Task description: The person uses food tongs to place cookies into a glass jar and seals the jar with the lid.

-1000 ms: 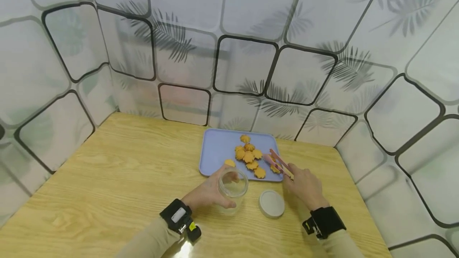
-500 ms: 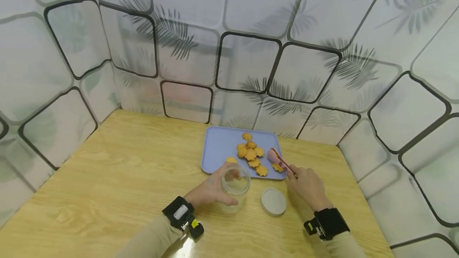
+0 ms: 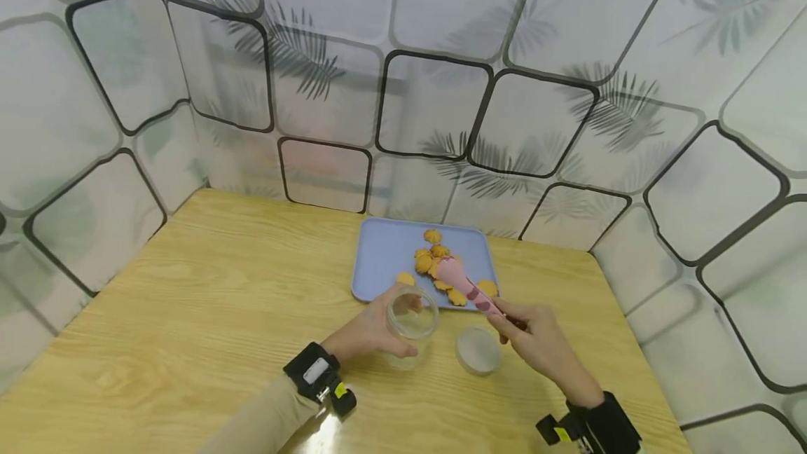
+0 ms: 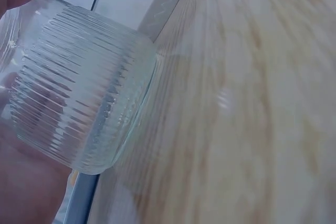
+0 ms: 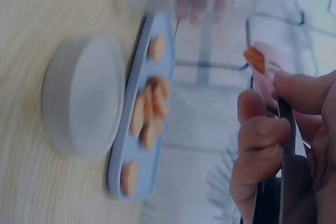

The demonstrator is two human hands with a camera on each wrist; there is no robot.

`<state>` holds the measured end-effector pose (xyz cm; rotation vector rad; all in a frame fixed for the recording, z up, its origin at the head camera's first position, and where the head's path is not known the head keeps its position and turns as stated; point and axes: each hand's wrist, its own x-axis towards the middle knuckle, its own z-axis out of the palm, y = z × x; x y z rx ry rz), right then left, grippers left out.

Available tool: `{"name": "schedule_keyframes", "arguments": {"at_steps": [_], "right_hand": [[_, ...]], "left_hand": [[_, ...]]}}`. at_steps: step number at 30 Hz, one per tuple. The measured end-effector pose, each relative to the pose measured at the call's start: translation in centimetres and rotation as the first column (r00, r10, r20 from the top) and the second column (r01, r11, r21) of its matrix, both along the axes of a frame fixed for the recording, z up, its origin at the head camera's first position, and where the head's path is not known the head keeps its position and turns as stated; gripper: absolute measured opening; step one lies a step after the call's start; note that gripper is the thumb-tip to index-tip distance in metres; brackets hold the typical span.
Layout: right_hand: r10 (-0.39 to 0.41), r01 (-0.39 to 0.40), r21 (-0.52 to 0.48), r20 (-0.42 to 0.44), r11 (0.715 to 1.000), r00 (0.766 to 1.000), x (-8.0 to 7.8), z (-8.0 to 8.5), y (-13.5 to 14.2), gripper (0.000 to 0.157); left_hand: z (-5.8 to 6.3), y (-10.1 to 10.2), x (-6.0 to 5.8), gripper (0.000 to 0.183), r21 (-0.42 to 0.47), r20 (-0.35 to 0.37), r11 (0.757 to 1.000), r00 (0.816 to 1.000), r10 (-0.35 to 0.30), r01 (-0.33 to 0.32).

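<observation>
My left hand [image 3: 372, 331] holds a clear glass jar [image 3: 411, 347], its open mouth facing up; the left wrist view shows ribbed sides on the jar [image 4: 89, 87]. Whether its base touches the table is hard to tell. In my right hand [image 3: 536, 338] is a pair of pink tongs [image 3: 469, 289], held above the front right of the tray. The right wrist view shows a golden cookie [image 5: 255, 59] between the tongs' tips. Several flower-shaped cookies [image 3: 424, 263] lie on the blue tray [image 3: 378, 258], partly hidden by the tongs.
A round whitish lid [image 3: 477, 351] lies on the wooden table [image 3: 239, 286], between the jar and my right hand. Behind the tray stands a patterned curtain [image 3: 435, 107], which also closes off both sides.
My right hand has raised the tongs off the tray's right end, with a cookie in them, and swung their tips left. My left hand and the jar stay nearly in place.
</observation>
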<state>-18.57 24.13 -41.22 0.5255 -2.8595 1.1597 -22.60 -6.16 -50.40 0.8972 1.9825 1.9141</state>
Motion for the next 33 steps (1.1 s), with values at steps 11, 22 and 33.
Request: {"name": "schedule_keyframes", "arguments": {"at_steps": [11, 22, 33], "right_hand": [[0.241, -0.241, -0.010, -0.025, 0.970, 0.970, 2.4, 0.4, -1.9, 0.036], [0.248, -0.245, 0.046, -0.077, 0.968, 0.966, 2.3, 0.9, -2.2, 0.037], [0.248, -0.240, 0.103, -0.078, 0.965, 0.965, 2.4, 1.1, -2.3, 0.041]], "left_hand": [[0.0, 0.0, 0.1, 0.090, -0.024, 0.031, 1.000, 0.999, 0.006, -0.005], [0.2, 0.0, -0.3, 0.089, -0.010, 0.049, 1.000, 0.999, -0.022, 0.022], [0.3, 0.0, -0.4, 0.085, 0.000, 0.053, 0.999, 0.998, -0.038, 0.038]]}}
